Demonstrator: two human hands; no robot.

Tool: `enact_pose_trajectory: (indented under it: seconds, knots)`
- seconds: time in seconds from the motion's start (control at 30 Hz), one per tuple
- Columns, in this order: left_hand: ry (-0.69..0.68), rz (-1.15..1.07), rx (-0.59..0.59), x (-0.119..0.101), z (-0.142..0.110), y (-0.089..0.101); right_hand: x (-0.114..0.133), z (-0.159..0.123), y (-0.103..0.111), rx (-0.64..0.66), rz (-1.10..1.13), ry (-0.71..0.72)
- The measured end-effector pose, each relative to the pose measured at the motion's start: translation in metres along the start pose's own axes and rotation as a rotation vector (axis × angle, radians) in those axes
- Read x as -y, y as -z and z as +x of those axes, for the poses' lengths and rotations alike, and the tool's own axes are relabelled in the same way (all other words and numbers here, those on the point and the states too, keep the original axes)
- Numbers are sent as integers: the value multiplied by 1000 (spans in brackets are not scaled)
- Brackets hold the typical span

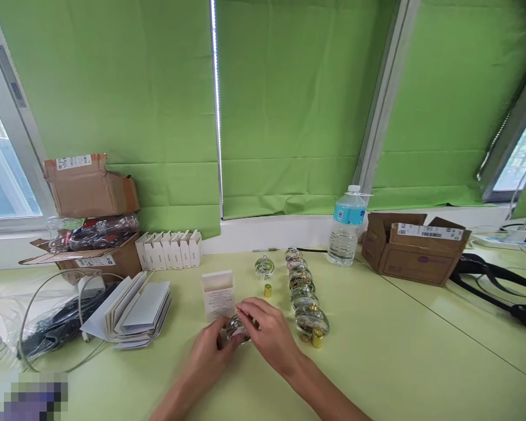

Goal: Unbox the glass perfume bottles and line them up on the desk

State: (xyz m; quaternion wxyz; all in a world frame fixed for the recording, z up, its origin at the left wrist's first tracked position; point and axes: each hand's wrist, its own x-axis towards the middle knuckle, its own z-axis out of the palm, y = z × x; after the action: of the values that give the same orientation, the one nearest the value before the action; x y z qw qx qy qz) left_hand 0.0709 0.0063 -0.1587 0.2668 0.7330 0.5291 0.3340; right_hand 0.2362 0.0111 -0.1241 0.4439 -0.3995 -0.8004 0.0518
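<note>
My left hand (213, 351) is closed around the side of a round clear glass perfume bottle (235, 328) at the front middle of the table. Over the bottle's top, my right hand (269, 333) is pinched; whatever lies between its fingertips is hidden. Just behind stands an open white box (218, 295) with printed text. Beyond the hands is another round glass bottle (264, 267), with a gold cap (267, 290) in front of it. To the right runs a row of several similar bottles (302, 298), and a second gold cap (317, 338) stands at its near end.
Several small white boxes (169, 251) line the back, with a stack of flat white cartons (135, 313) nearer left. Cardboard boxes (92, 193) and a bagged cable (52, 316) occupy the far left. A water bottle (347, 228) and an open cardboard box (414, 251) stand back right.
</note>
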Motion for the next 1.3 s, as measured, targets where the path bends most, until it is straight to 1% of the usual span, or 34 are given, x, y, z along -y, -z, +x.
enact_pose_trajectory:
  seconds: [0.2,0.4,0.53,0.67,0.77,1.03,1.2,1.3]
  knots:
    - [8,-8,7,-1,0,1,-5,-4,0,58,-60,24]
    - [-5,-3,-3,0,0,0,-4,-6,1,38,-8,2]
    - [-3,-6,8,0,0,1,-1,-5,2,63,49,-33]
    - [9,0,18,-1,0,3,-2,-8,-1,50,-11,-9]
    - [0,-8,18,-2,0,4,-2,-9,-2,68,-64,7]
    - [-27,-7,11,-1,0,2,8,-8,8,141,-98,-28]
    - [-30,-10,20,-1,1,4,8,-9,9,145,-66,-52]
    - [-31,-18,22,0,1,3,10,-9,11,136,-64,-39]
